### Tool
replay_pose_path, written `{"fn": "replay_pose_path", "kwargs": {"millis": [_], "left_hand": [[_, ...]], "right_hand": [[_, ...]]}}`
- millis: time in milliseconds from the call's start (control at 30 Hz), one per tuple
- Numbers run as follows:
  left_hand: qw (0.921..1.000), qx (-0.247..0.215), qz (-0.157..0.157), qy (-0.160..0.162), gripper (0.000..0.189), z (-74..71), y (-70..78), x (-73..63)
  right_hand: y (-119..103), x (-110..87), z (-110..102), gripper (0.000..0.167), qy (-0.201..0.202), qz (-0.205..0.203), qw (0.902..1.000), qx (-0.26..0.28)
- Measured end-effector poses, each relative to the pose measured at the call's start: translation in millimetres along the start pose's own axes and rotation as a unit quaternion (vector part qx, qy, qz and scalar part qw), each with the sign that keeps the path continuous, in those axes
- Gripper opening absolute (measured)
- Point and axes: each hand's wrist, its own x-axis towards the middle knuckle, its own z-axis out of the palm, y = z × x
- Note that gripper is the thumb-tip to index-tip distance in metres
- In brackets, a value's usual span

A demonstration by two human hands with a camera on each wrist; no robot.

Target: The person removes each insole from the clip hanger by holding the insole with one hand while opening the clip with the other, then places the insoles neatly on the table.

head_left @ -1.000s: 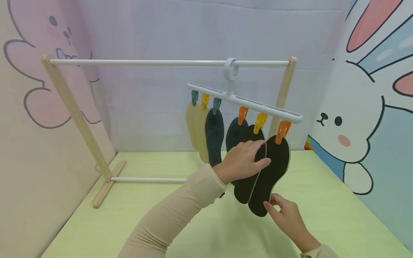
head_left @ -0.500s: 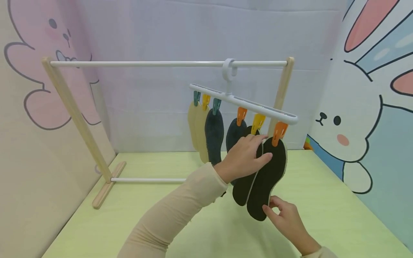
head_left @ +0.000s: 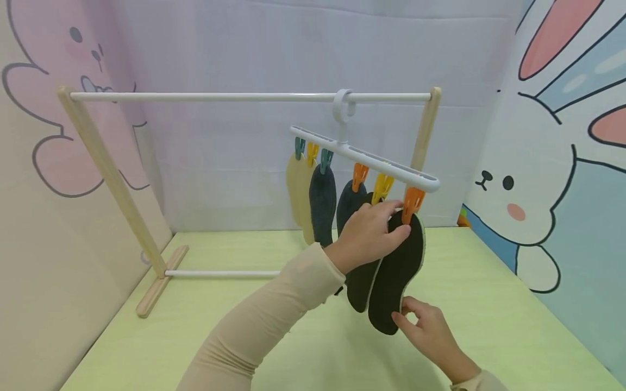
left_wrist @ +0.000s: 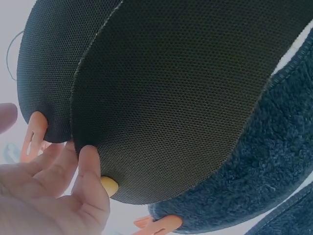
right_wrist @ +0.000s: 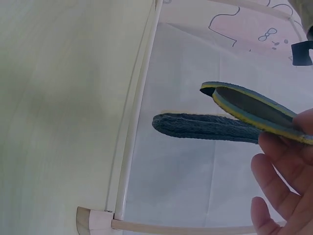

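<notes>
In the head view, my right hand (head_left: 429, 332) pinches the lower side of the nearest black insole (head_left: 398, 271), thumb in front. An orange clip (head_left: 413, 203) holds that insole's top. My left hand (head_left: 369, 234) is at the insole tops, its thumb beside the orange clip. The left wrist view shows my left fingers (left_wrist: 90, 164) touching the second black insole (left_wrist: 161, 98), with the thumb apart from it. The second insole hangs from a yellow clip (head_left: 382, 188), partly hidden by my left hand. In the right wrist view, the pinched insole (right_wrist: 254, 110) appears edge-on.
A white hanger (head_left: 371, 160) hooks over the rack's top rail (head_left: 205, 97). Dark blue insoles (head_left: 323, 203) and pale yellow insoles (head_left: 295, 187) hang from its other clips. The rack's wooden left leg (head_left: 114, 184) stands on a light green table (head_left: 205, 320).
The hanger's near end has swung left and slightly down, bringing the black insoles with it. My left thumb now overlaps the nearest insole's top by the orange clip. My right hand keeps its pinch.
</notes>
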Motion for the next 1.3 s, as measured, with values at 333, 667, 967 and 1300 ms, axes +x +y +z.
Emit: {"fn": "replay_pose_path", "kwargs": {"millis": [333, 667, 967, 1300], "left_hand": [[0.9958, 0.072, 0.044, 0.034, 0.041, 0.0, -5.5, -2.1], [0.9945, 0.078, 0.053, 0.045, 0.040, -0.1, -6.4, -5.8], [0.9959, 0.070, 0.037, 0.043, 0.036, -2.1, -10.1, -9.5], [0.9980, 0.056, -0.010, 0.028, 0.043, -7.6, -11.2, -8.3]], "right_hand": [[-10.0, 28.2, -5.6, 0.008, -0.003, 0.103, 0.9946, -0.011], [-18.6, 55.1, -5.0, 0.015, 0.077, 0.073, 0.9942, 0.019], [-24.7, 66.0, -7.6, 0.013, 0.105, 0.079, 0.9895, 0.060], [-28.8, 67.6, -4.5, 0.011, 0.081, 0.055, 0.9922, 0.076]]}}
